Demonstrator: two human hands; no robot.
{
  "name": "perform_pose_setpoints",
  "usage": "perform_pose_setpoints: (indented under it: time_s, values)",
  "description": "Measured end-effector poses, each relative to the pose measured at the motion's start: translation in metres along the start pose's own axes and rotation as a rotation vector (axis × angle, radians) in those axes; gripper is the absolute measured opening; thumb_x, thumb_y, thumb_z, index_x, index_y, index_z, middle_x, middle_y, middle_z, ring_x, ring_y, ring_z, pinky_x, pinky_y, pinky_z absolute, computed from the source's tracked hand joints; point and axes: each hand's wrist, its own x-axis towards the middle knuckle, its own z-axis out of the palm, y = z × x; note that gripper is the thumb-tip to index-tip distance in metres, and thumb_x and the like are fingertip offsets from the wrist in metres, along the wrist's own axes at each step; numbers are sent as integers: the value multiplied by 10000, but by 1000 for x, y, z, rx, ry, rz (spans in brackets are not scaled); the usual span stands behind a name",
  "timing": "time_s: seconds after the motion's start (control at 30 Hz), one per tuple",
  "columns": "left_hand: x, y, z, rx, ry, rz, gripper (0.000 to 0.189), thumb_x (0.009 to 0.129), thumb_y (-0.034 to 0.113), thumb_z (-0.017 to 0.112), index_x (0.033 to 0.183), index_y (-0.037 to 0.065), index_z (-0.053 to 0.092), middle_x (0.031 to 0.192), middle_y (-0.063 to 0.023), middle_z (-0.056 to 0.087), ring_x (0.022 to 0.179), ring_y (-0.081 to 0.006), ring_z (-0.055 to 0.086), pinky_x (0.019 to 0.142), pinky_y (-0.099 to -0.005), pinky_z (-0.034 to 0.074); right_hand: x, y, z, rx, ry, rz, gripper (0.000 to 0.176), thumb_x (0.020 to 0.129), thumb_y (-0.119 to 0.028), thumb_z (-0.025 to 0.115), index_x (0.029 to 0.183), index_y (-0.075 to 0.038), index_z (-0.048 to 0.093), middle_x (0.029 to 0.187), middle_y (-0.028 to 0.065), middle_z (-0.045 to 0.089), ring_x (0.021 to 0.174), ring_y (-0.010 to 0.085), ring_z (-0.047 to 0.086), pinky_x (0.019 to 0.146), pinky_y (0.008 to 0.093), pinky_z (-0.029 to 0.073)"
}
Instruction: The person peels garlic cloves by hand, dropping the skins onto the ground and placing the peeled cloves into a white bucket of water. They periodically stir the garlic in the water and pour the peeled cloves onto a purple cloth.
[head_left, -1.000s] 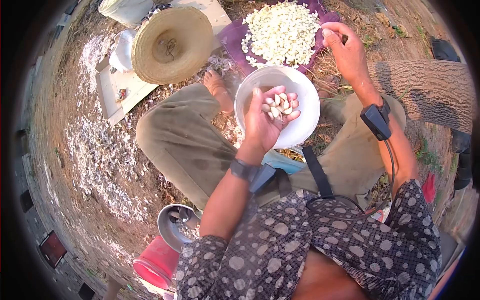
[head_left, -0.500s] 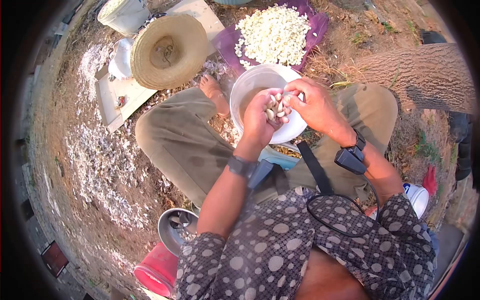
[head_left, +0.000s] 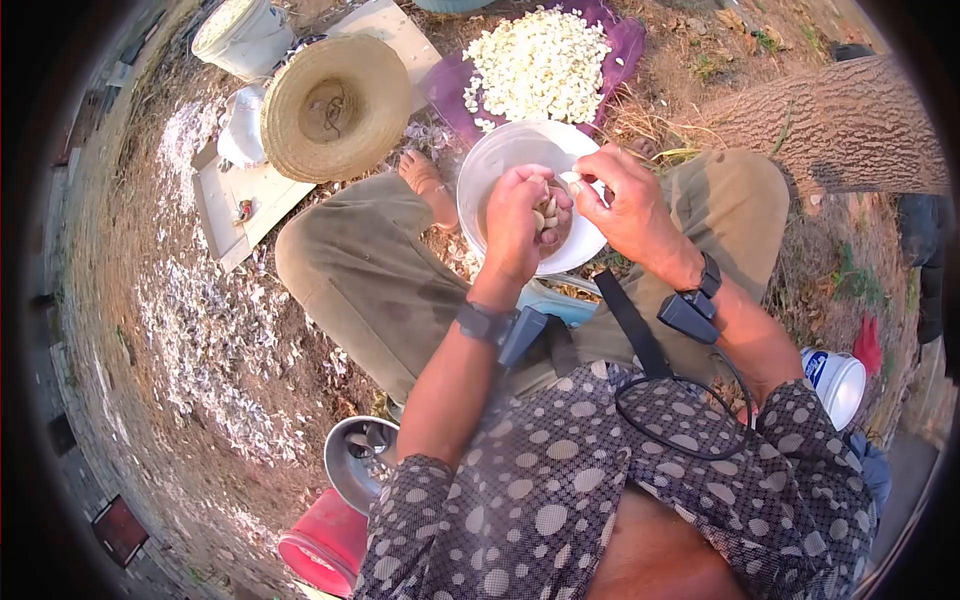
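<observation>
Left hand (head_left: 520,225) cups garlic cloves (head_left: 547,213) over the white bowl (head_left: 500,160); right hand (head_left: 630,205) pinches one clove (head_left: 574,186).

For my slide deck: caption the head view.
Left hand cups pale cloves over a white bowl; right hand picks among them.

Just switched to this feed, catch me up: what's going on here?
A seated person works over a white bowl. The left hand cups a handful of cloves above it, and the right hand pinches a single clove at its fingertips beside them. A pile of pale cloves lies on a purple cloth beyond the bowl, a straw hat sits nearby, and papery husks litter the ground.
</observation>
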Motion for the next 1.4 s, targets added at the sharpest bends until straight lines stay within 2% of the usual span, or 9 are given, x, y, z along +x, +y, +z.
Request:
perform_pose_setpoints:
  time_s: [0.1,0.3,0.57,0.67,1.07,1.17,1.27,1.37,1.4]
  values:
    - [2,6,-3,66,45,-20,129,982,169,548,1042,84,625,849,-43,662,679,-104,601,481,-221,400,2,11,-2,-99,82,-143,145,901,-107,727,1013,-73,642,917,100,644,809,315,686,661,419,560]
    - [4,11,-1,228,24,-20,90,950,180,694,972,92,692,847,-24,693,679,-67,601,460,-192,348,0,20,-1,-124,-185,-118,156,911,-78,694,1044,-66,614,904,124,663,792,344,679,663,430,540]
    - [2,18,-3,245,25,-99,111,921,175,710,979,81,703,846,-43,727,681,-99,636,492,-207,379,8,19,-6,161,-307,-15,106,960,-111,638,991,-55,552,871,145,614,843,387,644,704,461,501]
    - [0,20,-3,272,-1,-121,118,922,180,706,972,73,703,834,-42,729,677,-91,634,504,-207,393,7,21,-8,158,-304,-93,111,958,-91,641,995,-54,544,906,139,590,835,393,629,705,459,504]
    - [3,5,1,527,-6,18,125,930,171,684,962,52,702,780,-16,705,618,-44,596,522,-192,413,-5,25,-6,82,-370,-242,265,829,56,664,1031,-52,531,971,134,552,846,410,633,684,475,519]
    - [2,-2,2,439,23,50,108,949,165,660,966,62,688,773,-7,692,612,-41,589,515,-188,407,-5,25,2,142,-290,-158,230,859,49,658,1037,-47,550,945,122,592,798,360,648,672,446,525]
    - [-2,-1,10,248,51,51,93,964,162,652,967,72,675,772,4,680,619,-43,589,511,-185,399,0,15,-3,284,-275,114,180,913,64,663,1052,-32,602,883,35,604,720,123,581,624,298,467]
    - [-2,-2,12,216,64,93,94,970,175,669,972,81,667,791,9,677,641,-49,597,505,-180,388,1,14,0,354,-200,176,174,932,51,657,1074,-38,610,853,-5,605,701,39,502,615,249,436]
    - [-3,-2,12,210,68,95,99,971,177,670,982,79,668,795,9,678,643,-48,596,504,-181,387,1,12,-2,354,-203,227,155,929,34,660,1057,-39,611,858,26,618,720,89,546,626,273,459]
